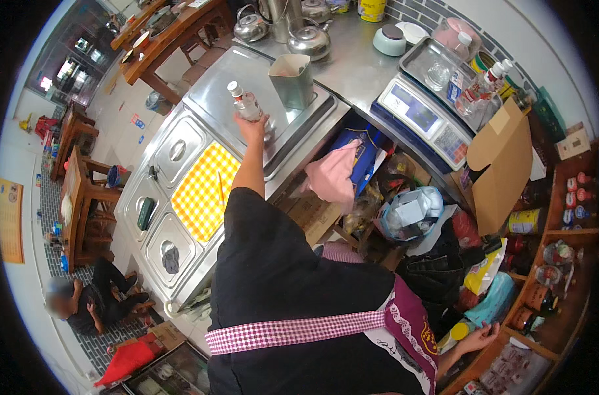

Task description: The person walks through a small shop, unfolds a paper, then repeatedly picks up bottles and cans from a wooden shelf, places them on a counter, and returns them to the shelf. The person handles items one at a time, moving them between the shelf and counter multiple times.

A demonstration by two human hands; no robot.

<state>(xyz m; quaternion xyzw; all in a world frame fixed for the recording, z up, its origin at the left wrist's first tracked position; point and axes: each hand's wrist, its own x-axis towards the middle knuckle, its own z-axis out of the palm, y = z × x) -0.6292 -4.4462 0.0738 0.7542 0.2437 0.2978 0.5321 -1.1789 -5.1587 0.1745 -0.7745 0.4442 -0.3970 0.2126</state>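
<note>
My left hand (251,127) is wrapped around a clear glass bottle (247,105) with a white cap and red-and-white markings. The bottle leans over a raised stainless steel cover (220,84); whether its base touches the metal is hidden by the hand. Just right of it stands a tall square-mouthed metal container (293,84). Down at the lower right, my right hand (479,339) is empty with its fingers apart. It is beside a wooden shelf (524,340), near a turquoise package (492,299) and a yellow-lidded container (459,331).
Lidded steel wells and a yellow checked cloth (205,192) with a pencil-like stick line the counter. Kettles (309,42) stand behind. A digital scale (423,113), more bottles (477,91) and a cardboard box (502,163) are at right. A person (89,301) sits at lower left.
</note>
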